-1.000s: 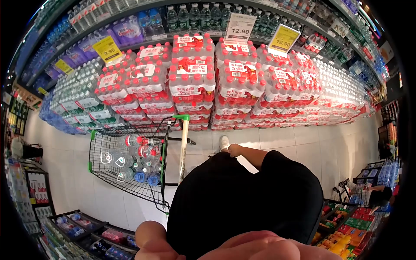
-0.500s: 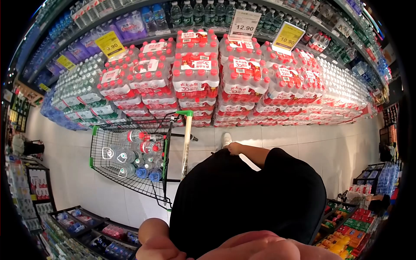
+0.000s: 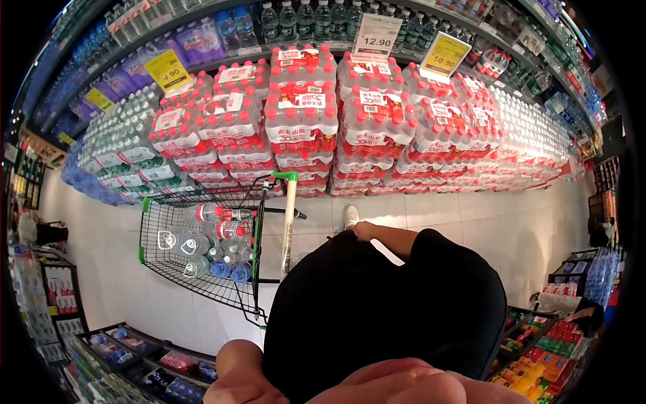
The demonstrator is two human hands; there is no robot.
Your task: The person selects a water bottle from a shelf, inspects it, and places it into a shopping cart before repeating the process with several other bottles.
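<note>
My right hand [image 3: 363, 231] is in front of my black clothing, above a white shoe [image 3: 351, 215]. Its fingers are curled together, and what they hold, if anything, is hidden. A bent arm and part of my left hand [image 3: 243, 389] show at the bottom edge, with the fingers not readable. To the left stands a wire shopping cart [image 3: 165, 268] with large water bottles [image 3: 232, 229] in it, some red-capped, some blue-capped. The cart's pale handle [image 3: 289, 225] is apart from my right hand.
Red-capped bottle packs [image 3: 301, 121] are stacked ahead, below shelves of bottles and price signs [image 3: 377, 39]. Green-labelled packs [image 3: 121, 138] stand left. Low display bins [image 3: 138, 345] line the lower left. Colourful packs [image 3: 548, 350] are at lower right, near a partly visible person [image 3: 584, 316].
The stacked packs and shelves sit slightly further left in view. My left arm and hand have shifted a little to the left. My right hand and the cart look nearly unchanged.
</note>
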